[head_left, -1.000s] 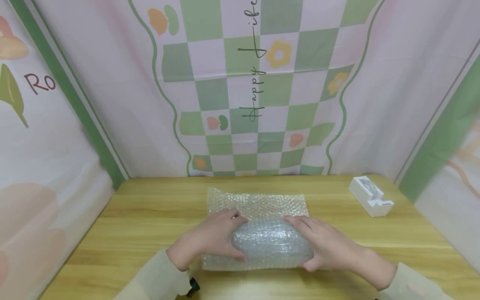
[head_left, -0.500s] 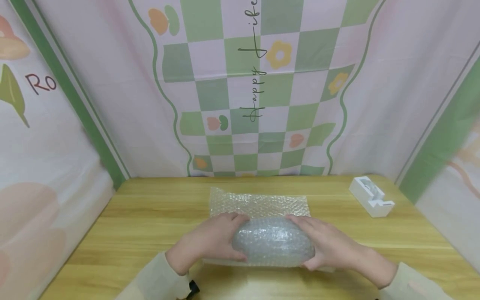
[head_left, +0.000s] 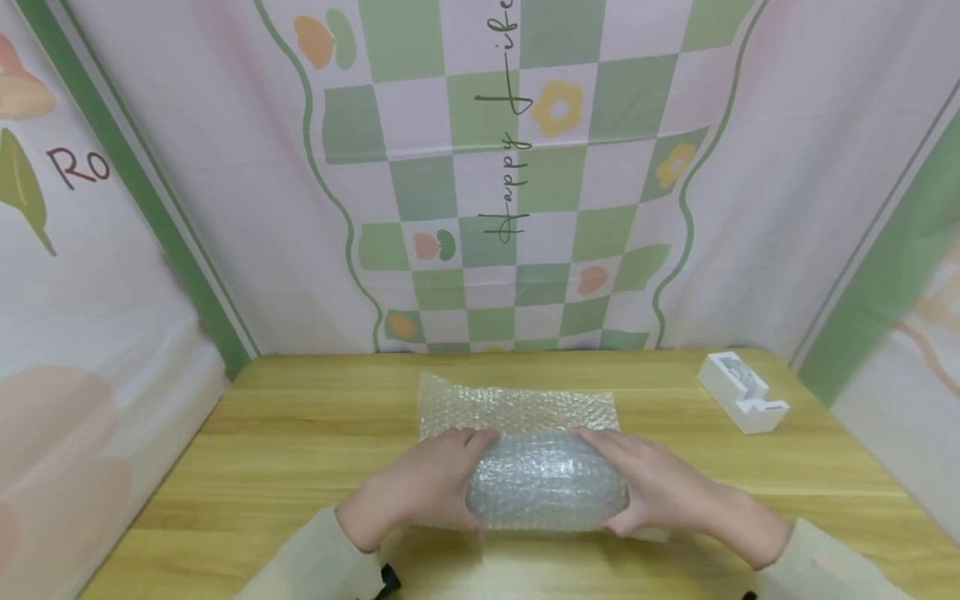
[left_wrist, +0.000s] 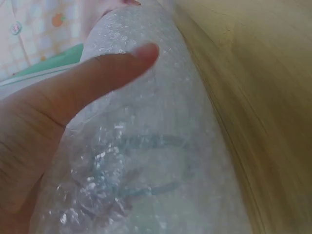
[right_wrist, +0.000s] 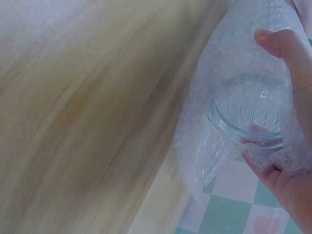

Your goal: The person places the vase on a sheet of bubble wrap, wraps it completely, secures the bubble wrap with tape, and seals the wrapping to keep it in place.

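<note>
A clear glass vessel lies on its side inside a roll of bubble wrap; its round ridged end shows in the right wrist view. My left hand grips the roll's left end, fingers over the far side and thumb on the near side. In the left wrist view the left thumb lies across the wrap, and a round rim shows faintly through the layers. At the other end my right hand holds the roll between thumb and fingers. Beyond the roll a flat stretch of bubble wrap lies spread out.
A white tape dispenser stands at the back right of the wooden table. Behind the table's far edge hangs a checkered cloth backdrop. A dark strap shows at the left sleeve.
The roll has turned slightly away from me, and its near edge has moved a little farther off. My left thumb has shifted on the near side. Both hands have kept hold.
</note>
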The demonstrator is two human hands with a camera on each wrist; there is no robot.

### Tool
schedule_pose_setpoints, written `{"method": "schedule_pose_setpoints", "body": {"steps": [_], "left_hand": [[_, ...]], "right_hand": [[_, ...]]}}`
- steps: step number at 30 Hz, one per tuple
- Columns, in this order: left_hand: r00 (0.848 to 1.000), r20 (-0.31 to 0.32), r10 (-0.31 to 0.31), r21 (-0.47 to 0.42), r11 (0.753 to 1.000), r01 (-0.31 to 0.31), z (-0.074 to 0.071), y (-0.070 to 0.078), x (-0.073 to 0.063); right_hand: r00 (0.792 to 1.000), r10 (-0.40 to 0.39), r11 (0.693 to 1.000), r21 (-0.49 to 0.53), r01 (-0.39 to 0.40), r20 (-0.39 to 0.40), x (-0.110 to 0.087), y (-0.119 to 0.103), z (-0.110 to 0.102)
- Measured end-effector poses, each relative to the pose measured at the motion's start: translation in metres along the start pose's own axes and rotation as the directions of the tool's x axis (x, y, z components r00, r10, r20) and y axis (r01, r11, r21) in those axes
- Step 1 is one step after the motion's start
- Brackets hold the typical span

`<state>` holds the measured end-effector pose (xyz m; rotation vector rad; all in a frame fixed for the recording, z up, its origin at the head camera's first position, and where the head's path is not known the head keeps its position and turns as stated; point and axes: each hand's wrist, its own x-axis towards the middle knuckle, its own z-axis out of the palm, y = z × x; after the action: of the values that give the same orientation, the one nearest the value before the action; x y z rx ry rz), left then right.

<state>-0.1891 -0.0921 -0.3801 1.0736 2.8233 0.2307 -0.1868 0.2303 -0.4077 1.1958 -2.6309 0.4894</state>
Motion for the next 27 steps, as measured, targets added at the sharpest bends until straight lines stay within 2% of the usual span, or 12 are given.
{"method": "schedule_pose_setpoints", "body": {"steps": [7, 18, 27], "left_hand": [[1.0, -0.004, 0.023, 0.046, 0.999, -0.023, -0.0004, -0.0018, 0.0071], [0.999, 0.046, 0.014, -0.012, 1.0, -0.014, -0.0061, -0.001, 0.0094], [0.997, 0.056, 0.046, -0.038, 0.998, -0.044, -0.0073, -0.0022, 0.0099]], "right_hand": [[1.0, 0.011, 0.999, 0.035, -0.011, 0.023, 0.0004, 0.002, -0.0008], [0.996, 0.05, 0.996, 0.066, -0.055, 0.074, -0.0003, 0.0026, -0.0064], [0.993, 0.054, 0.991, 0.118, -0.066, 0.105, -0.0027, 0.0022, -0.0093]]}}
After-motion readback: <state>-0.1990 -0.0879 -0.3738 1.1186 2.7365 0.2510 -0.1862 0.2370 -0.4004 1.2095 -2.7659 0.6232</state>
